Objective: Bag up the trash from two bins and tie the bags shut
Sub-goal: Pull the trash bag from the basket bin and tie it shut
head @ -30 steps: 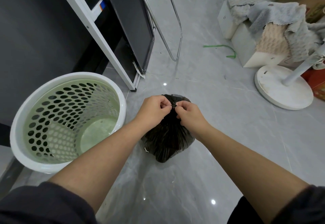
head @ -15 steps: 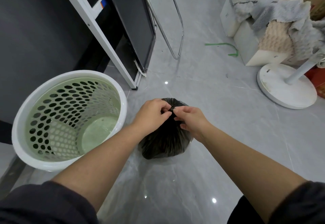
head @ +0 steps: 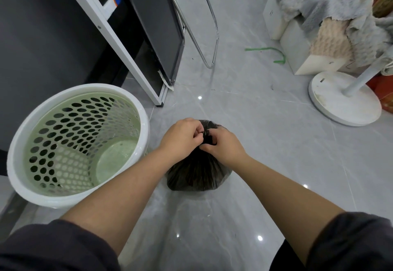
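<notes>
Head view: we record a black trash bag resting on the grey tiled floor at lower centre of the frame, just right of a white bin with a perforated green liner basket. The bin stands at left of the frame, has no bag in it, and nothing shows inside it.

Both hands meet at the gathered neck of the bag. The left hand is closed on the twisted plastic from the left side; the right hand pinches the same bunch from the right. The fingertips of both hide the neck itself, so we cannot tell whether a knot is formed, half formed or already snug.

Handling assessment: the film appears thin and soft, and it takes its form from the contents. The body bulges round and sits low, which suggests a light to moderate load. We judge the plastic slick and liable to stretch or tear under a sharp pull. The sound place to take hold is the bunched neck, where the layers are thickest; the bulging sides offer poor purchase and risk a puncture.

Elsewhere, a white fan base stands at right of the frame and a green strip lies on the floor at upper right, both well apart from the bag.
</notes>
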`<state>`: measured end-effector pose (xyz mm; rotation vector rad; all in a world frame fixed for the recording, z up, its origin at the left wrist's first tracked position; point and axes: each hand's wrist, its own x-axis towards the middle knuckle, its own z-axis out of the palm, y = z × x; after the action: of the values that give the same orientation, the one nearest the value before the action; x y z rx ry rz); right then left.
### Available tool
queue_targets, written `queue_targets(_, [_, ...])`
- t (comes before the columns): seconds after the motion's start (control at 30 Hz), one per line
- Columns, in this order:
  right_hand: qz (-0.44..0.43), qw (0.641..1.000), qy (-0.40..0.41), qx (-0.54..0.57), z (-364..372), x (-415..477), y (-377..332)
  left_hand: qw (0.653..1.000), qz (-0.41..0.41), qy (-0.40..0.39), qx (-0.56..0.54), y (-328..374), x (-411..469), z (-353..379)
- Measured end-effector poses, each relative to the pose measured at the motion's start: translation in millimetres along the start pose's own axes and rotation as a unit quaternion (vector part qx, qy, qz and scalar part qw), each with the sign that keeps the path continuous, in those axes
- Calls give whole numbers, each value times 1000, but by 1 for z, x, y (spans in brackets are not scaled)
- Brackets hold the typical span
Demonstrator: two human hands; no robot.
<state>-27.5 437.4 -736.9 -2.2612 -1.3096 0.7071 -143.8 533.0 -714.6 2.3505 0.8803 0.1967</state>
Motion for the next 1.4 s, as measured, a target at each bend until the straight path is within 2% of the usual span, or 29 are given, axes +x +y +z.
queue_targets(0.13, [1,999,34,-13,1,1,-8,999,-8,-1,-48,-3,-2,-7])
queue_targets(0.27, [-1,1000,26,-11,4,-1,-13,993,-44,-29,-106,-7,-7,-9])
queue_targets(0.4, [12,999,24,-23,2,-4,-17,993,-36,-68,-94,-7,-10,-11])
queue_targets(0.57, [33,999,19,-35,-5,-3,-21,993,-56,-57,-90,-4,-4,-7])
queue_targets(0.67, [45,998,22,-46,-6,-3,-18,990,-65,-75,-96,-1,-1,-7])
queue_targets(0.87, [63,997,39,-11,-26,-14,-34,976,-101,-121,-148,16,1,-36])
queue_targets(0.97, [65,997,41,-24,-50,-29,-59,971,-110,-157,-142,39,-6,-67])
queue_targets(1.13, [84,995,31,-36,-116,-66,-111,967,-135,-175,-127,94,-22,-130])
queue_targets(1.4, [122,992,6,-44,-250,-140,-193,983,-99,-142,-58,223,-56,-241])
